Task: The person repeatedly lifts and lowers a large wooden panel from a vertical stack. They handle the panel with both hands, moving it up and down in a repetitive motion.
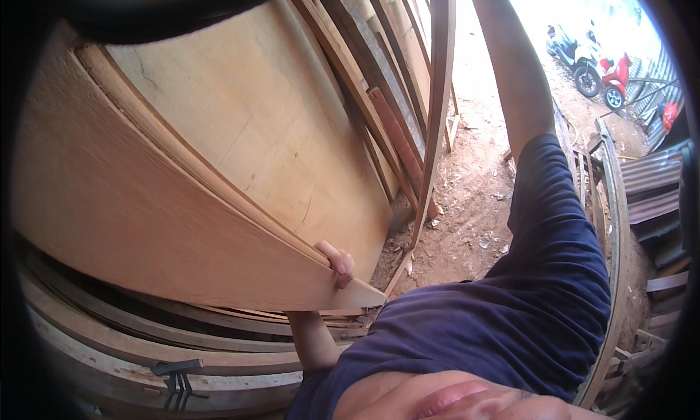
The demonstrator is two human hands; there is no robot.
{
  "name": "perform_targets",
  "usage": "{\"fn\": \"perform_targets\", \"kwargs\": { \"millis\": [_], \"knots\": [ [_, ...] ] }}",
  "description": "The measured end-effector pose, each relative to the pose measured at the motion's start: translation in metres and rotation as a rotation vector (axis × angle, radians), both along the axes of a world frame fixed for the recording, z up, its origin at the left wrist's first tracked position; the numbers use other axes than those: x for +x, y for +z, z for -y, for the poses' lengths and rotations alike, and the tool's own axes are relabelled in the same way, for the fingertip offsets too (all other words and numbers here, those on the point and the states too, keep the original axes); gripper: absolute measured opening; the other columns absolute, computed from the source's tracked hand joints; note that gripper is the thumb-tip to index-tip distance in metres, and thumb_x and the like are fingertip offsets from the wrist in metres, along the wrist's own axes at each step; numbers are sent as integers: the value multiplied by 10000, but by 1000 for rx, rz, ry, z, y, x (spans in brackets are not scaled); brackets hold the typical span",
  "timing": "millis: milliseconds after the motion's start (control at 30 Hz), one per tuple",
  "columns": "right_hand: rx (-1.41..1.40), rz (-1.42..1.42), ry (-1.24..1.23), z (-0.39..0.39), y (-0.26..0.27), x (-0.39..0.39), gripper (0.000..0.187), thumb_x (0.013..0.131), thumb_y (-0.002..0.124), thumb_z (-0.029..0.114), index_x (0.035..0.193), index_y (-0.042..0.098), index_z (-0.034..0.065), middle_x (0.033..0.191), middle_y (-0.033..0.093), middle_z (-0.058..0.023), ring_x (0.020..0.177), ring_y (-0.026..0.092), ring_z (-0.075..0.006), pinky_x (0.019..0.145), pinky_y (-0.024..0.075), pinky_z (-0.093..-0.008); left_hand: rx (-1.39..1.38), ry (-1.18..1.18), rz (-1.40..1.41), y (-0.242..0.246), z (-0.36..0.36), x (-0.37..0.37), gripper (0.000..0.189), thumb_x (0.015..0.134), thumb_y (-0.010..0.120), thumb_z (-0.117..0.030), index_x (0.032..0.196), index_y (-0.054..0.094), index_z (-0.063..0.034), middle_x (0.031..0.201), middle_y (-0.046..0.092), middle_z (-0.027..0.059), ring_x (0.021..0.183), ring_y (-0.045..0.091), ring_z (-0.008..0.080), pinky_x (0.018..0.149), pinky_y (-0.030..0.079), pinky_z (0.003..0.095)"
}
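Note:
My left hand (340, 264) grips a long wooden panel (180, 217) near its close end. My fingers curl over the upper edge, and the forearm passes behind and below it. The panel has a smooth light-brown face and a thicker strip along its top edge. Behind it leans a large plywood sheet (273, 130) with cracks and dark marks. My right arm (517, 64) stretches forward and leaves the top of the picture, so the right hand is out of view. Left of that arm stands a slim wooden batten (440, 92).
Several planks (377, 86) lean behind the plywood, among them a short reddish board (396, 138). Stacked timber (229, 360) lies at lower left, with a dark strap (178, 373) on it. Chips litter the dirt floor (470, 201). A timber rail (615, 201), corrugated sheets (656, 174) and motorbikes (585, 64) are at right.

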State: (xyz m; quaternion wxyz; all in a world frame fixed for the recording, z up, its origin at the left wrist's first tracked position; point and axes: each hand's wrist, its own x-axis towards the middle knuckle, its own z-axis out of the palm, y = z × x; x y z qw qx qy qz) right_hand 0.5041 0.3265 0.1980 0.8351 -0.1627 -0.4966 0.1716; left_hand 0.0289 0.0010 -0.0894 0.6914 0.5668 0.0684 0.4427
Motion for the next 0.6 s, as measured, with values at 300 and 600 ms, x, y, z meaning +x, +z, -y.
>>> {"fn": "perform_targets", "kwargs": {
  "millis": [300,600],
  "knots": [
    [-366,2,-217,-28,-85,-25,452,1120,377,380,1163,668,37,1009,701,-79,925,665,-209,804,520,-376,36,64,75,-5,-13,-8,340,1083,475,-381,882,461,-107,564,401,0,462,331,116,555,323,303],
    [-648,64,-458,56,-419,-130,580,1112,365,434,1080,705,-34,658,582,-115,676,588,-212,634,443,-405,21,107,113,-19,-31,-40,397,1087,431,-419,892,479,-77,562,416,31,465,373,137,564,352,318]
  ]
}}
